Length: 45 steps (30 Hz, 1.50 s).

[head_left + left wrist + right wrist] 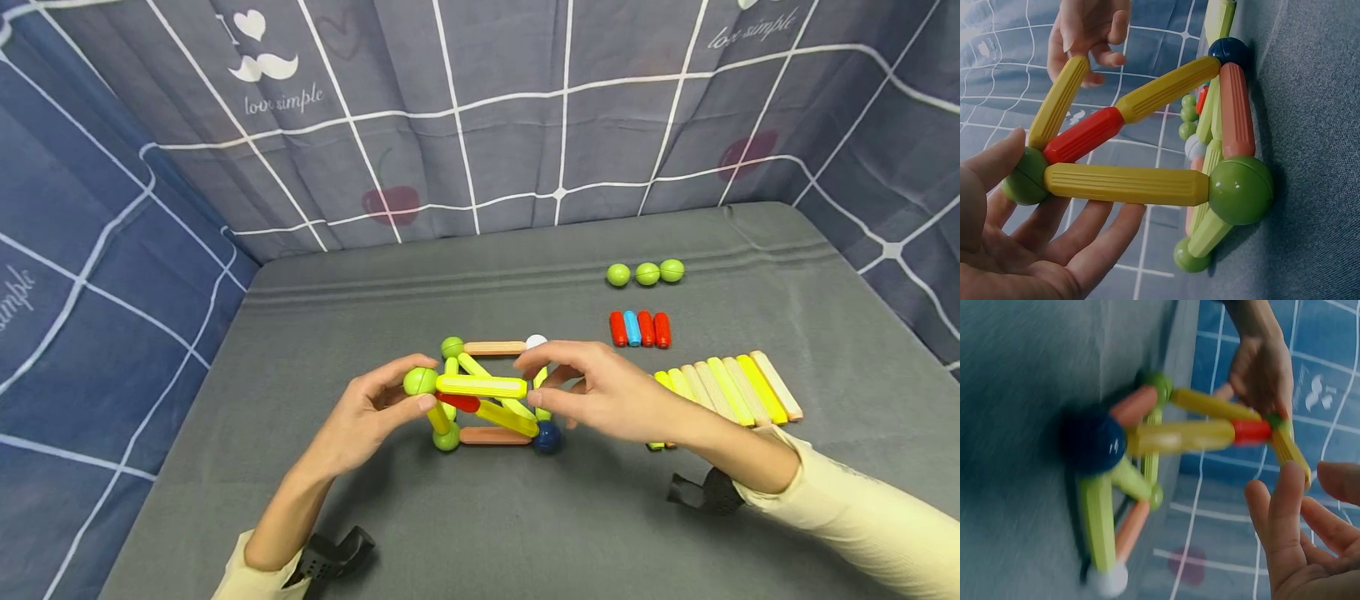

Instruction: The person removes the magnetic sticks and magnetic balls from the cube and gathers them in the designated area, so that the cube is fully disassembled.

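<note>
Left hand (367, 417), just left of centre in the head view, pinches a lime-green ball (420, 381) between thumb and fingers. That ball is the raised corner of a toy model (495, 436) of sticks and balls, whose base sits mid-picture on a grey desk (517, 525). From the ball, a yellow stick (482, 386) points right. At its free end is the right hand (600, 392), fingers loosely bent; I cannot tell whether it grips the stick. A red piece (1083, 134) and another yellow stick (1169, 89) slope from the held ball to a dark blue ball (547, 437) at the base. Right of centre lie three green balls (647, 273), four short red and blue pieces (640, 329), and, lower down, a row of yellow and pale sticks (727, 390). Checked blue-grey cloth (510, 108) fills the top.
</note>
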Available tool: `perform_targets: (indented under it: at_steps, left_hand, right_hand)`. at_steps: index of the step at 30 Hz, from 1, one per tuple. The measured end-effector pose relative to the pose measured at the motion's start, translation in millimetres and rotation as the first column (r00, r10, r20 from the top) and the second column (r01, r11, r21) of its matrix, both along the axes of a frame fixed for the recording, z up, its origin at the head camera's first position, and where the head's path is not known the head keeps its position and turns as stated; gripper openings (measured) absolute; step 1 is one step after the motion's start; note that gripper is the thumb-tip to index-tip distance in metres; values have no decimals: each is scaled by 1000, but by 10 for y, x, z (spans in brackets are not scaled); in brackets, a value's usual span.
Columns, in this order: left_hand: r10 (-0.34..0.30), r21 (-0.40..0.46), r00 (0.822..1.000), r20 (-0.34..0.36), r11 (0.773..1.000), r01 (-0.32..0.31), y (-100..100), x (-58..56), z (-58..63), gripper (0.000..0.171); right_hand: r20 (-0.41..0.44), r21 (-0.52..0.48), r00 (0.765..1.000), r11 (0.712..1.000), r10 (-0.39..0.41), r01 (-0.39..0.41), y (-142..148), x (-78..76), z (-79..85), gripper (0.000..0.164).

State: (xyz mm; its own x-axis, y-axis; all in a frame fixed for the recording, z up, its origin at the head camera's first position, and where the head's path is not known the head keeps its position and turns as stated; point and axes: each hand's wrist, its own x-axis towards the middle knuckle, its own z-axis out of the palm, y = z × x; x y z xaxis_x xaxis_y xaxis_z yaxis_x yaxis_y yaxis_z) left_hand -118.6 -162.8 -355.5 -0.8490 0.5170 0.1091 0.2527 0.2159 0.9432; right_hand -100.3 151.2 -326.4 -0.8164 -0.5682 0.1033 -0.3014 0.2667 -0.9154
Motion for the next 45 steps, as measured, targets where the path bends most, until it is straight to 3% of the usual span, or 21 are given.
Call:
perform_targets:
  at_steps: [7, 16, 24, 32, 36, 40, 45]
  left_hand:
    - [-10, -39, 1000, -18, 999, 10, 14, -5, 24, 38]
    - [7, -52, 1000, -11, 999, -8, -28, 42, 38, 39]
    - [-53, -20, 998, -16, 998, 53, 0, 38, 14, 37]
    - [-19, -33, 1000, -23, 999, 18, -42, 59, 12, 34]
    - [-28, -39, 1000, -15, 999, 27, -48, 75, 21, 35]
    - [-33, -35, 999, -12, 999, 33, -44, 76, 24, 36]
    - [-35, -27, 999, 3, 999, 35, -50, 79, 18, 37]
  right_hand:
    - [45, -10, 999, 1000, -8, 9, -142, -8, -26, 18]
    - [18, -2, 1000, 1000, -16, 16, -164, 15, -91, 19]
    - [-1, -70, 998, 995, -69, 69, -101, 84, -150, 19]
    - [35, -91, 989, 985, -146, 149, 68, 94, -243, 20]
    - [3, -129, 976, 968, -216, 215, 276, 95, -231, 21]
    - [-31, -144, 945, 937, -325, 318, 513, 130, -203, 23]
    - [32, -269, 900, 863, -435, 427, 833, 170, -205, 23]
